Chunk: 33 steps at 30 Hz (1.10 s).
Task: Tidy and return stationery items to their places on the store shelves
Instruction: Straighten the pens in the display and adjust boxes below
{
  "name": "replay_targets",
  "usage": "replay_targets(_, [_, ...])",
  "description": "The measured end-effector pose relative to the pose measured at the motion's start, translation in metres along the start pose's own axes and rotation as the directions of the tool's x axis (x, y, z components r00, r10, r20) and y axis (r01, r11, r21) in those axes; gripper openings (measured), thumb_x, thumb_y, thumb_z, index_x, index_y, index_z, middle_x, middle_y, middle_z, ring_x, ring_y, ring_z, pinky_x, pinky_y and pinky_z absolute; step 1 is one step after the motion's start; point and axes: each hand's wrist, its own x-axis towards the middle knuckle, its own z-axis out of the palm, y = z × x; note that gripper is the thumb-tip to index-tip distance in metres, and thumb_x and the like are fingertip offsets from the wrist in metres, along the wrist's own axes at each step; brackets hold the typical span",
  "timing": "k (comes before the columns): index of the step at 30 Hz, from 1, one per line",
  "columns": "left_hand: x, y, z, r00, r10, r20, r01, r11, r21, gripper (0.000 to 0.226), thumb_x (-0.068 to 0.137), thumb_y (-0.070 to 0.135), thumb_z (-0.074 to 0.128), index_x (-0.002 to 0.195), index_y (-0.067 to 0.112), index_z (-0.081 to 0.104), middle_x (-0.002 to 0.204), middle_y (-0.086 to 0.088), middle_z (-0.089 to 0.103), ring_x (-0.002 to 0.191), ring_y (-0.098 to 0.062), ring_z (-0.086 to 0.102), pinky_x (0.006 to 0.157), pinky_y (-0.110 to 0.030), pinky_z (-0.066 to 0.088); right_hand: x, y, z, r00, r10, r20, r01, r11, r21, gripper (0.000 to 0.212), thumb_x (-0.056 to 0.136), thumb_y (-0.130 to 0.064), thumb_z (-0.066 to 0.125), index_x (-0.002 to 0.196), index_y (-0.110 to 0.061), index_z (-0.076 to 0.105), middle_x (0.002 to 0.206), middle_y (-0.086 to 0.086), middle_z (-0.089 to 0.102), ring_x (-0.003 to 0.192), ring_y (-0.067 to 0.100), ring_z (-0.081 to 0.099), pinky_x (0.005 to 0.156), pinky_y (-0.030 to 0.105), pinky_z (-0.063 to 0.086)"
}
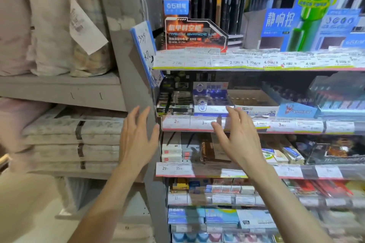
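My left hand (136, 140) is raised with fingers spread, in front of the grey shelf upright (136, 77), holding nothing. My right hand (237, 138) is also open and empty, fingers spread, hovering in front of the price-tag strip (177, 123) of the second shelf. Just beyond its fingertips sits a blue and white pen box (210, 100), with a black pen box (174, 102) to its left and an open cardboard box (254, 102) to its right. Both hands are blurred by motion.
The top shelf holds an orange pen display (195, 33) and a blue and green display (308, 17). Lower shelves carry erasers, small boxes and red pens (324, 185). A hanging handwritten card (146, 53) sticks out at the upright. Folded bedding (73, 144) fills the left shelves.
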Motion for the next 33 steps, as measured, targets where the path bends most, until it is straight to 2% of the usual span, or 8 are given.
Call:
replay_targets(3, [0.023,-0.017,-0.008,0.989,0.145,-0.03,-0.138,0.976,0.167,0.055,0.095,0.032,0.056,0.146,0.017,0.042,0.155,-0.014,0.028,0.14,-0.033,0.03,0.109,-0.049,0.037,0.022,-0.015,0.001,0.998,-0.062,0.004,0.062,0.997,-0.043,0.057,0.096,-0.05,0.051,0.139,-0.013,0.049,0.129,0.012,0.054,0.12,0.031,0.051,0.096,0.043,0.045])
replay_targets(6, [0.044,-0.028,-0.014,0.951,0.309,-0.004,-0.294,0.908,0.298,0.055,0.093,0.026,0.059,0.145,0.014,0.044,0.157,-0.019,0.024,0.141,-0.038,0.029,0.108,-0.052,0.039,0.045,-0.037,0.005,0.993,-0.112,0.042,0.114,0.993,-0.043,0.049,0.097,-0.047,0.053,0.13,-0.011,0.055,0.116,0.013,0.056,0.111,0.034,0.054,0.088,0.044,0.047])
replay_targets(9, [0.059,-0.037,-0.016,0.921,0.388,0.035,-0.372,0.849,0.374,0.059,0.091,0.025,0.063,0.145,0.015,0.044,0.16,-0.02,0.017,0.145,-0.039,0.022,0.105,-0.055,0.042,0.062,-0.062,0.012,0.985,-0.138,0.107,0.144,0.988,-0.054,0.05,0.097,-0.05,0.05,0.129,-0.012,0.056,0.119,0.011,0.059,0.112,0.03,0.056,0.089,0.04,0.048])
replay_targets(12, [0.064,-0.042,-0.015,0.914,0.402,0.059,-0.388,0.818,0.425,0.066,0.088,0.032,0.067,0.148,0.019,0.041,0.162,-0.018,0.012,0.149,-0.036,0.015,0.105,-0.055,0.037,0.074,-0.084,0.021,0.973,-0.161,0.165,0.173,0.983,-0.059,0.049,0.098,-0.051,0.048,0.129,-0.014,0.057,0.118,0.01,0.062,0.108,0.029,0.06,0.086,0.041,0.052])
replay_targets(16, [0.066,-0.048,-0.014,0.901,0.429,0.06,-0.409,0.797,0.445,0.071,0.088,0.036,0.067,0.15,0.021,0.037,0.163,-0.018,0.011,0.151,-0.033,0.011,0.108,-0.05,0.033,0.093,-0.108,0.034,0.966,-0.126,0.227,0.138,0.99,-0.035,0.038,0.096,-0.048,0.051,0.111,-0.016,0.066,0.103,0.012,0.067,0.092,0.036,0.066,0.075,0.042,0.055])
replay_targets(21, [0.068,-0.051,-0.015,0.895,0.442,0.062,-0.42,0.788,0.45,0.071,0.09,0.039,0.065,0.152,0.023,0.033,0.163,-0.017,0.01,0.151,-0.032,0.01,0.108,-0.047,0.035,0.11,-0.124,0.056,0.952,-0.087,0.294,0.08,0.996,0.036,0.029,0.092,-0.046,0.057,0.1,-0.019,0.063,0.102,0.008,0.066,0.091,0.032,0.065,0.074,0.038,0.054])
replay_targets(28, [0.068,-0.054,-0.015,0.889,0.454,0.057,-0.428,0.781,0.454,0.072,0.09,0.038,0.065,0.152,0.024,0.032,0.164,-0.017,0.01,0.151,-0.031,0.009,0.108,-0.046,0.035,0.112,-0.116,0.063,0.939,-0.108,0.327,0.094,0.994,0.06,0.028,0.092,-0.038,0.061,0.11,-0.017,0.065,0.101,0.008,0.07,0.093,0.029,0.066,0.08,0.041,0.057])
replay_targets(33, [0.067,-0.054,-0.014,0.886,0.462,0.04,-0.427,0.779,0.459,0.071,0.09,0.038,0.065,0.151,0.022,0.034,0.163,-0.017,0.011,0.151,-0.031,0.008,0.11,-0.044,0.028,0.115,-0.112,0.059,0.934,-0.122,0.335,0.124,0.992,0.016,0.03,0.093,-0.027,0.061,0.119,-0.014,0.064,0.113,0.013,0.069,0.103,0.033,0.064,0.088,0.039,0.053])
